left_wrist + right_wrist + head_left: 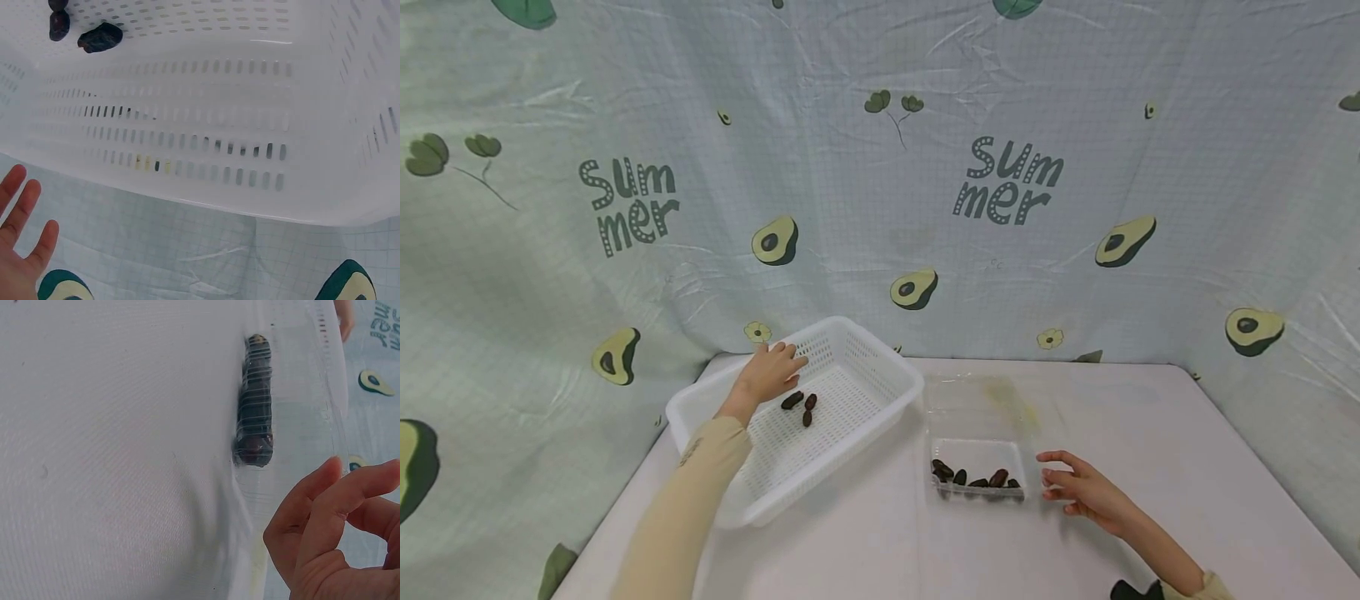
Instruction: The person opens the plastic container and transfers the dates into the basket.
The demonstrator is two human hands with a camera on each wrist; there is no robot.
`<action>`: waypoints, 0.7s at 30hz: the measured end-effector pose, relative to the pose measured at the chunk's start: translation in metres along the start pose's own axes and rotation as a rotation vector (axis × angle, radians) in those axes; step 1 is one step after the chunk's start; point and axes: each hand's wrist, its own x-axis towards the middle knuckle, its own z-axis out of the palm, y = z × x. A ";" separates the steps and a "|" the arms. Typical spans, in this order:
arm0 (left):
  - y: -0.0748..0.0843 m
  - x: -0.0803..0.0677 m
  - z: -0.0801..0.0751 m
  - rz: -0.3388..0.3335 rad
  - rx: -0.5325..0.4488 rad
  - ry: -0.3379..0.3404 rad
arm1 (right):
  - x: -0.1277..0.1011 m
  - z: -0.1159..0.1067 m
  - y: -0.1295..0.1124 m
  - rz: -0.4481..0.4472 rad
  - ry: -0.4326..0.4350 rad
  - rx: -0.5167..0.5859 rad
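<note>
My left hand [772,371] hovers over the back left side of a white perforated plastic basket [857,387], with nothing in its fingers. The left wrist view shows those fingers [45,240] spread apart. Three dark brown dates [792,400] lie on the basket floor, just right of that hand. To the right stands a clear plastic box [973,454], its lid folded back. Several dates [998,477] lie along the box's near side. Beside the box's right edge, my right hand [1090,493] holds nothing, its fingers loosely bent.
A white cloth [1157,442] covers the table. Behind it and along the sides hangs a pale curtain [850,183] printed with avocados and lettering. The basket stands at an angle, its back near the curtain.
</note>
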 end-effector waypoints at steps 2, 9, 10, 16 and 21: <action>0.002 0.002 -0.003 0.021 -0.035 0.030 | 0.000 0.000 0.000 0.001 -0.001 0.004; 0.012 0.002 -0.017 0.055 -0.086 0.077 | 0.001 0.000 0.001 0.001 -0.004 0.005; 0.014 0.002 -0.021 0.061 -0.090 0.086 | 0.001 0.000 0.001 0.002 -0.004 0.004; 0.032 0.006 -0.043 0.138 -0.104 0.170 | 0.001 -0.001 0.000 0.006 0.001 -0.006; 0.055 0.015 -0.063 0.207 -0.122 0.198 | 0.001 -0.001 0.000 0.001 -0.002 -0.001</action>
